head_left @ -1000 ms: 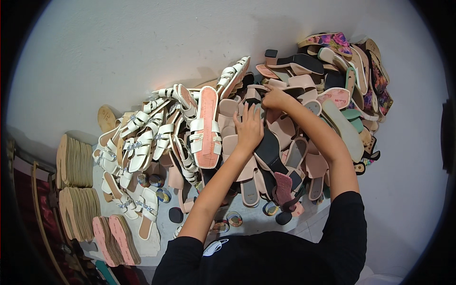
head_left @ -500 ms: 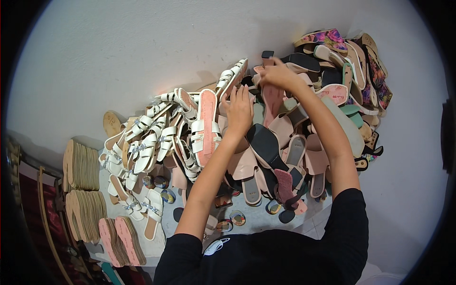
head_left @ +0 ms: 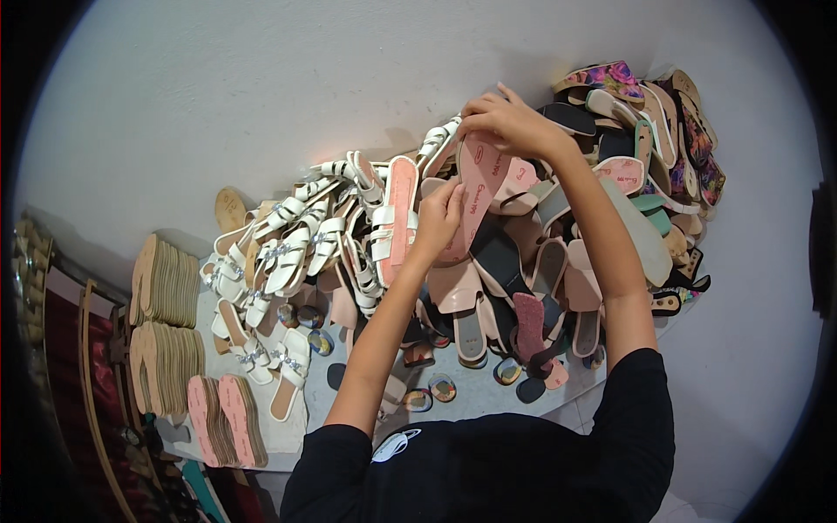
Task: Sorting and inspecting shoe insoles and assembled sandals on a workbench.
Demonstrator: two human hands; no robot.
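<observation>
Hands on a pink insole (head_left: 478,196) lifted over the sandal heap (head_left: 523,261).

Right hand (head_left: 508,122) clamps its fingers over the insole's top end, while left hand (head_left: 438,218) pinches the lower edge from the left, fingers closed on it; both touch it, neither nearer. Its long axis runs steeply, top end leaning slightly right, held just above the heap's middle. It looks flat, thin and pale pink, with printed marks on its face. Left of the heap lie white strappy sandals (head_left: 288,253); further left stand stacks of tan soles (head_left: 166,283).
</observation>
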